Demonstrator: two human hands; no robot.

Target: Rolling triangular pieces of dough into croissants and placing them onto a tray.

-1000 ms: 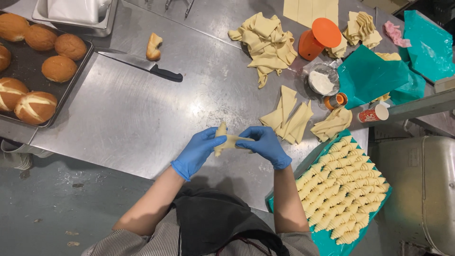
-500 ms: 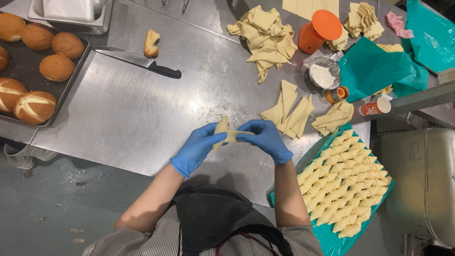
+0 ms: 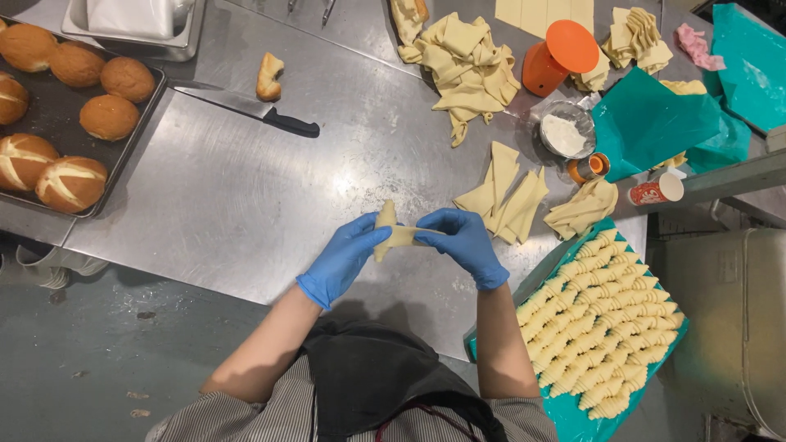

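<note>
While the buns (image 3: 51,172) sit on their tray (image 3: 123,155) at far left as before, the left hand (image 3: 344,255) pinches one end of the dough (image 3: 391,233) and the right hand (image 3: 460,239) grips the other, above the table (image 3: 221,205); the piece looks stretched longer than half a second ago, and the rolls (image 3: 602,319) lie unchanged at right

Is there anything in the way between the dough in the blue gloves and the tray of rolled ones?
Nothing visible. Both hands, left hand and right hand, hold the dough piece; bare steel table lies between it and the tray of rolled pastries.
</note>
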